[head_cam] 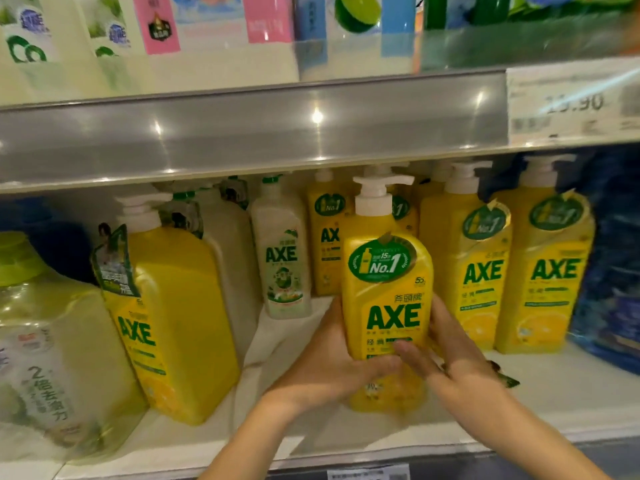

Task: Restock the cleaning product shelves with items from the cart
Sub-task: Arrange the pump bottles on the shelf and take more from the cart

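Note:
A yellow AXE pump bottle (388,289) with a white pump stands upright near the front of the white shelf (554,386). My left hand (329,362) grips its lower left side, thumb across the front. My right hand (446,351) grips its lower right side, fingers round the back and thumb on the label. Both forearms reach in from the bottom of the view.
Two more yellow AXE pump bottles (478,258) stand to the right, another (325,233) behind. A white AXE bottle (282,251) and a large yellow AXE jug (173,317) stand left, with a clear jug (45,358) at far left. Blue refill bags (613,271) sit far right. The upper shelf edge (242,133) hangs overhead.

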`<action>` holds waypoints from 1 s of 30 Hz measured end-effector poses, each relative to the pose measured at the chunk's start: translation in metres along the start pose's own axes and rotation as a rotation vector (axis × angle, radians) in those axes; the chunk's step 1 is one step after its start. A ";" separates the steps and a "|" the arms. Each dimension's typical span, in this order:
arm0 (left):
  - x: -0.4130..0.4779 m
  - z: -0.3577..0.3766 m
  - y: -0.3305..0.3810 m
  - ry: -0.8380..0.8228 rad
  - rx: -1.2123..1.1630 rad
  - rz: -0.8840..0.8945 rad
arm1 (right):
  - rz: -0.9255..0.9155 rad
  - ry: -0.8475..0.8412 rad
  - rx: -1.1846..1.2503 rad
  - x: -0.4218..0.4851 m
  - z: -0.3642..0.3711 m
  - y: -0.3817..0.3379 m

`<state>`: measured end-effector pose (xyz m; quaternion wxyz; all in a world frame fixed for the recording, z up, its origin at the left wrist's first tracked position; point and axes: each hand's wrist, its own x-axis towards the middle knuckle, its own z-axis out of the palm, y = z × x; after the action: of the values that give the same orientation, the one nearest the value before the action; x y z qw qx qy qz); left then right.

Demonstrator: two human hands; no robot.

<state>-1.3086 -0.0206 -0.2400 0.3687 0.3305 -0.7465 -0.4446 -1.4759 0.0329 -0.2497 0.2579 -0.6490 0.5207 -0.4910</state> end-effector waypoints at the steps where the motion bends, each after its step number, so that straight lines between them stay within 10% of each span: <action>1: 0.006 0.000 -0.001 -0.003 -0.004 0.007 | -0.029 0.070 -0.096 0.000 0.001 0.002; 11: 0.071 0.010 -0.045 0.094 0.205 -0.080 | 0.119 0.132 -0.638 0.017 -0.004 0.005; 30: 0.043 0.019 -0.013 0.225 0.368 -0.031 | 0.095 0.168 -0.375 0.018 0.013 0.034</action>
<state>-1.3446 -0.0529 -0.2475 0.3761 0.4512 -0.7640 -0.2670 -1.4785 0.0031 -0.2768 0.1112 -0.6172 0.6528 -0.4248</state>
